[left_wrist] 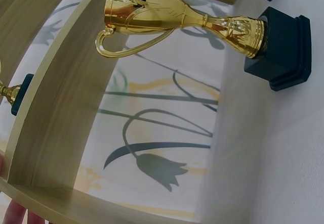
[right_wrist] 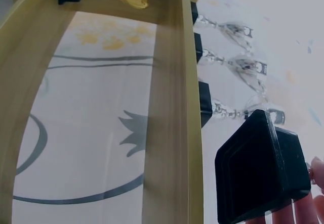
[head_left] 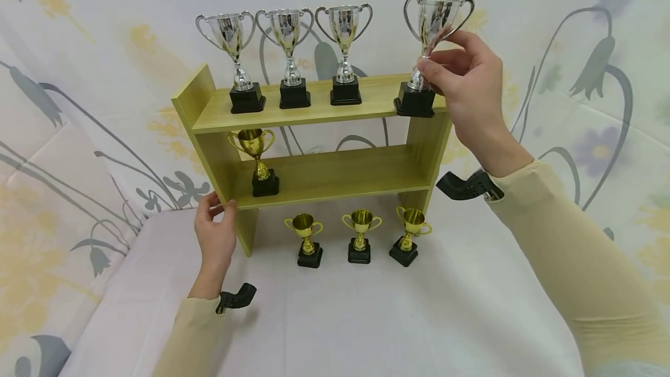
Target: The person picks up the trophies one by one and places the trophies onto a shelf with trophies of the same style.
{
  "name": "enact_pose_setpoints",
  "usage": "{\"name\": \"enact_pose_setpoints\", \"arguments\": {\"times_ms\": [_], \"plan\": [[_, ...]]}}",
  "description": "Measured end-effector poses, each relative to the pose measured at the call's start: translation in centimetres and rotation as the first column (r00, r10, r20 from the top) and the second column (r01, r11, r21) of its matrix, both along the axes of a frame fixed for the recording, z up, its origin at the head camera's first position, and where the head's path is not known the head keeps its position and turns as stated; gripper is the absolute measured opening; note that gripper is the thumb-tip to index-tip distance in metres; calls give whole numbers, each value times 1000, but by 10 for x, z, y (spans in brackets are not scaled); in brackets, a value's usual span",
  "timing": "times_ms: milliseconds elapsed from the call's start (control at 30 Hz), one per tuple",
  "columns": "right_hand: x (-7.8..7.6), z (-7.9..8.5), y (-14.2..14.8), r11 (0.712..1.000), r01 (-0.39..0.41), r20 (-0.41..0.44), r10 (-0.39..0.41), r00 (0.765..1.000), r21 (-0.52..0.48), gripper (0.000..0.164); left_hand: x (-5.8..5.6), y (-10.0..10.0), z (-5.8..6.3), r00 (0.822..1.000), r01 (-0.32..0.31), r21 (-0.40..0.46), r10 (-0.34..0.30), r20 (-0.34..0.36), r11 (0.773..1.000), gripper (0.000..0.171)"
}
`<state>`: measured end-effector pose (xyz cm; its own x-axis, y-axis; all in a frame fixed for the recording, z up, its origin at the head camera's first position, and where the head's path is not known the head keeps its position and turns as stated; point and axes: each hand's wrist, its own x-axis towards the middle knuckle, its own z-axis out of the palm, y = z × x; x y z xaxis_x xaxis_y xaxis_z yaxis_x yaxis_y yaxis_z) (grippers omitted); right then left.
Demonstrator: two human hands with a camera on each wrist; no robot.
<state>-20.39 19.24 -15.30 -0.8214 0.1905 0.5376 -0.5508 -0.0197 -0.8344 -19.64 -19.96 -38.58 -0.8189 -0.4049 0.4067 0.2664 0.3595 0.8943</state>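
Note:
My right hand (head_left: 471,83) grips a silver trophy cup (head_left: 435,16) by its stem, at the right end of the top shelf. Its black base (right_wrist: 263,171) shows its underside in the right wrist view, beside the shelf edge. On the left, my left hand (head_left: 217,234) holds the side panel of the wooden shelf unit (head_left: 335,173), fingers behind and thumb in front. Three silver trophies (head_left: 342,54) stand in a row on the top shelf. A gold trophy (head_left: 256,159) stands at the left of the middle shelf.
Three more gold trophies stand on the white tablecloth (head_left: 335,319) before the unit: a left one (head_left: 307,240), a middle one (head_left: 360,236) and a tilted-looking right one (head_left: 410,236). Behind hangs a flower-printed cloth (head_left: 549,34). Each wrist wears a black camera mount (head_left: 466,185).

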Motion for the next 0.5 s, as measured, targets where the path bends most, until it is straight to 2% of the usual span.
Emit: {"name": "enact_pose_setpoints", "arguments": {"times_ms": [267, 500], "plan": [[-7, 1, -5, 999, 2, 26, -1, 1000, -47, 27, 2, 0, 2, 1000, 17, 25, -17, 0, 1000, 35], [-17, 1, -9, 995, 50, -1, -50, 999, -88, 26, 1, 1, 1, 1000, 10, 10, -10, -1, 1000, 35]]}}
